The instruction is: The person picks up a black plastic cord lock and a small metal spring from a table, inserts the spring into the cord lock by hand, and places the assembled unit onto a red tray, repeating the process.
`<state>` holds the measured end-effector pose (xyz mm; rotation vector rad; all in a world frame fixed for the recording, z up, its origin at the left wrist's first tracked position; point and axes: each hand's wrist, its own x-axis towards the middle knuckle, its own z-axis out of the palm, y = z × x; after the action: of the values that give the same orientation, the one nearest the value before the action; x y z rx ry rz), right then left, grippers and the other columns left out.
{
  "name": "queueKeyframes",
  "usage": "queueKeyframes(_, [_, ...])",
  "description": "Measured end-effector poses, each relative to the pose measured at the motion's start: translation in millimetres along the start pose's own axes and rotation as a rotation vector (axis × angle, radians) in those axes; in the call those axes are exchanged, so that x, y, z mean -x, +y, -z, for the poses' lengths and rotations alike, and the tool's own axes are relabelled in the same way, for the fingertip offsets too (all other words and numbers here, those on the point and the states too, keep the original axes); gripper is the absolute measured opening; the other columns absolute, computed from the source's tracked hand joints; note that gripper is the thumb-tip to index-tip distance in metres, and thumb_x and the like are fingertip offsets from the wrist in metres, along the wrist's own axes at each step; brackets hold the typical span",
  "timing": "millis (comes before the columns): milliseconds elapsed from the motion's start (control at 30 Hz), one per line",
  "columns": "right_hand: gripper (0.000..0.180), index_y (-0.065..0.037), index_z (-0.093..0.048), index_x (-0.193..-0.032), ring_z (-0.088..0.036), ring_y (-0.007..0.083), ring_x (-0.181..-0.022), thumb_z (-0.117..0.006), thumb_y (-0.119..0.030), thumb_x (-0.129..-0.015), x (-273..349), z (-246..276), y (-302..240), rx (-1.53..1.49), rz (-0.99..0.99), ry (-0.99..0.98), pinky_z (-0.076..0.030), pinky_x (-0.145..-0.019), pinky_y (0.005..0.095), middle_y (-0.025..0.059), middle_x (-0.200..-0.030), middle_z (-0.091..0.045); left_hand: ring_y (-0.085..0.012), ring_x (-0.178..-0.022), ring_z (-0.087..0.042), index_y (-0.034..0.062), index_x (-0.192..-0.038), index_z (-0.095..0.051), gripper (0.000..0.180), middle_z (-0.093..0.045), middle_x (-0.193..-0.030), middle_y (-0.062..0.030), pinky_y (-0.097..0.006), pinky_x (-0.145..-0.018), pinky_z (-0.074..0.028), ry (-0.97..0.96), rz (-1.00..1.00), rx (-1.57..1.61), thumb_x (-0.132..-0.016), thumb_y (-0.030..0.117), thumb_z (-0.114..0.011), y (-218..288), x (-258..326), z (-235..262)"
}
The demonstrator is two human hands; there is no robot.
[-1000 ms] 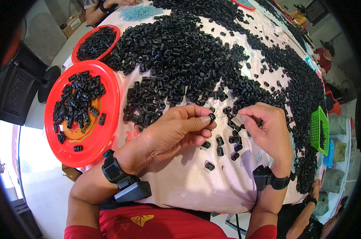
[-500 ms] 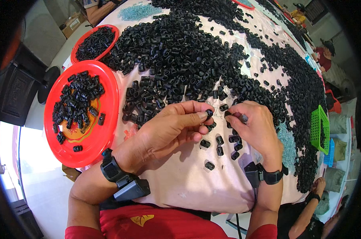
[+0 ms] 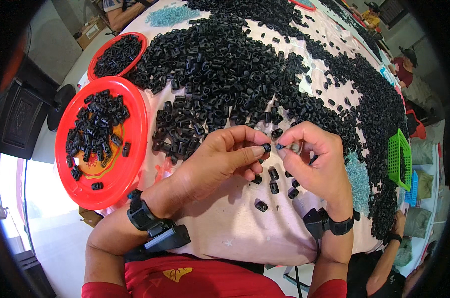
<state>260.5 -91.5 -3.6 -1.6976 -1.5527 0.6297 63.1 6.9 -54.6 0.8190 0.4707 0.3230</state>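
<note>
Over the table's near middle, my left hand [image 3: 220,158] pinches a small black cord-lock piece [image 3: 266,147] between thumb and forefinger, one round end showing. Just to its right, my right hand [image 3: 318,161] holds a tiny dark piece [image 3: 279,146] at its thumb and forefinger tips; its exact shape is too small to tell. The two pieces face each other across a narrow gap. Several loose black cord-lock pieces [image 3: 273,187] lie on the pink cloth [image 3: 225,223] below and between my hands. My right fingers partly hide some of them.
A large heap of black hollow pieces [image 3: 205,64] spreads beyond my hands. At left, a red plate [image 3: 138,129] carries black cord locks, with a red bowl [image 3: 144,47] behind. Bluish spring heaps [image 3: 356,179], a green basket [image 3: 406,164] and a person's arm [image 3: 386,263] are at right.
My right hand has lifted off the loose pieces and turned toward my left hand, now showing a tiny dark piece at its fingertips. My left hand has shifted slightly right, keeping its piece.
</note>
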Motion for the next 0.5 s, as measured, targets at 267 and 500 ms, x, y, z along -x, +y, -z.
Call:
queueKeyframes(267, [0.013, -0.003, -0.071, -0.096, -0.053, 0.0048, -0.057, -0.073, 0.0, -0.083, 0.0, -5.0, 5.0, 0.005, 0.118, 0.027, -0.04, -0.049, 0.0226, 0.0019, -0.081, -0.067, -0.0062, -0.08, -0.065, 0.0036, -0.123, -0.063, 0.02, -0.069, -0.099, -0.0022, -0.021, -0.072, -0.054, -0.033, -0.087, -0.098, -0.104, 0.012, -0.063, -1.0, 0.3, -0.9])
queueKeyframes(500, [0.015, -0.002, -0.074, -0.099, -0.056, 0.0062, -0.059, -0.073, 0.001, -0.085, -0.3, -8.2, -4.0, 0.042, 0.155, 0.024, -0.042, -0.05, 0.0233, 0.0046, -0.083, -0.07, -0.0047, -0.079, -0.064, 0.0019, -0.119, -0.065, 0.021, -0.068, -0.091, 0.0005, -0.021, -0.071, -0.055, -0.013, -0.127, -0.145, -0.103, 0.015, -0.065, -4.5, -1.4, 1.9])
